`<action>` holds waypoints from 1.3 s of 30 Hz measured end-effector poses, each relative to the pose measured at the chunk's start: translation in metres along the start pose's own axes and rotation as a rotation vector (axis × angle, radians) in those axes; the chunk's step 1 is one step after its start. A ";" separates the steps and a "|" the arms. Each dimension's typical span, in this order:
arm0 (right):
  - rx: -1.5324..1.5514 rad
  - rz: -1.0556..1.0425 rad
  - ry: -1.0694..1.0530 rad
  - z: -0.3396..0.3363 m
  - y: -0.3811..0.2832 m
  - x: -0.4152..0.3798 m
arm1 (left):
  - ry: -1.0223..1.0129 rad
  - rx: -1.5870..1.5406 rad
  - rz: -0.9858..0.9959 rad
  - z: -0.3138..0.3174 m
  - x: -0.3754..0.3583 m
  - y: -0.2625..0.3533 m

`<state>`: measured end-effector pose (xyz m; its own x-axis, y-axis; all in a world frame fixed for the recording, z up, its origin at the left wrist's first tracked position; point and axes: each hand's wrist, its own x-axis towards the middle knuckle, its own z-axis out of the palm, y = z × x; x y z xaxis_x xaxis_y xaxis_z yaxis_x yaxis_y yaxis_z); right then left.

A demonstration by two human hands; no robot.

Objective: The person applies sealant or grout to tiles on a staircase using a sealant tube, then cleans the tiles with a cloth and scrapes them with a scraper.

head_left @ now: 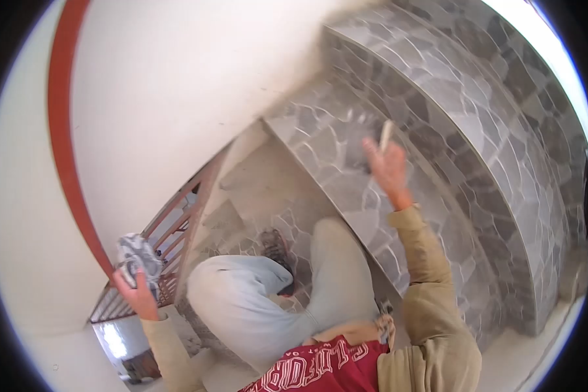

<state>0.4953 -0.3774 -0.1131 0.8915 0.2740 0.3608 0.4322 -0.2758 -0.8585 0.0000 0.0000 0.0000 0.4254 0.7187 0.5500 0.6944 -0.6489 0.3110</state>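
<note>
My left hand point(137, 294), at the lower left, grips a crumpled grey-and-white patterned cloth point(139, 258) near the red stripe on the wall and the slatted railing. Over the stone-patterned step on the right, my right hand point(392, 171) closes on a short pale stick-like thing point(386, 134) whose end points up past the fingers. A grey smear of motion lies just left of this hand, and I cannot tell whether it is part of what the hand holds. The step surface point(366, 202) beneath is grey with pale joint lines.
Curved stone-patterned stairs point(464, 111) rise to the right. A white wall point(176, 78) with a red stripe point(65, 130) stands on the left, beside a brown slatted railing point(183, 222). My bent knees point(242, 294) and a dark shoe point(276, 248) are on a lower step.
</note>
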 end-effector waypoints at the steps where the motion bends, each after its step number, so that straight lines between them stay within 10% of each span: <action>1: -0.104 0.177 0.040 -0.038 -0.038 0.002 | -0.077 -0.203 -0.054 -0.004 0.024 0.016; 5: -0.692 -0.069 0.601 -0.280 -0.017 0.034 | -0.147 -0.643 -0.034 0.087 -0.022 0.164; 7: -0.402 0.156 0.678 -0.293 0.038 -0.004 | -0.114 -0.357 0.397 0.063 0.019 0.240; 10: -0.420 0.285 0.645 -0.338 0.080 -0.037 | -0.625 -0.613 0.586 0.120 -0.053 0.371; 11: -0.441 0.303 0.657 -0.344 0.085 -0.044 | -0.683 -0.759 0.967 0.148 -0.084 0.408; 19: -0.539 0.245 0.571 -0.338 0.095 -0.038 | -1.053 -0.870 2.071 0.223 -0.470 0.580; 24: -0.378 0.340 0.628 -0.330 0.082 -0.035 | -0.740 -0.897 1.510 0.346 -0.404 0.609; 25: -0.365 0.348 0.627 -0.330 0.083 -0.034 | -1.056 -1.149 1.486 0.352 -0.326 0.613; 29: -0.383 0.316 0.559 -0.334 0.084 -0.037 | -0.549 -0.681 1.215 0.438 -0.188 0.528; 30: -0.389 0.306 0.571 -0.334 0.085 -0.038 | -0.863 -0.274 0.837 0.426 -0.143 0.518; 32: -0.400 0.304 0.590 -0.334 0.086 -0.037 | -0.758 -0.357 0.648 0.437 -0.076 0.492; 36: -0.373 0.319 0.590 -0.332 0.084 -0.037 | -0.482 -0.738 1.030 0.335 -0.128 0.513; 39: -0.357 0.280 0.605 -0.333 0.089 -0.036 | -1.309 -0.873 1.246 0.252 -0.300 0.511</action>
<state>0.5468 -0.7191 -0.0815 0.8486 -0.3756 0.3724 0.1048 -0.5707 -0.8144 0.3741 -0.4843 -0.2012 0.7258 -0.6857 0.0557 -0.5043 -0.4753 0.7209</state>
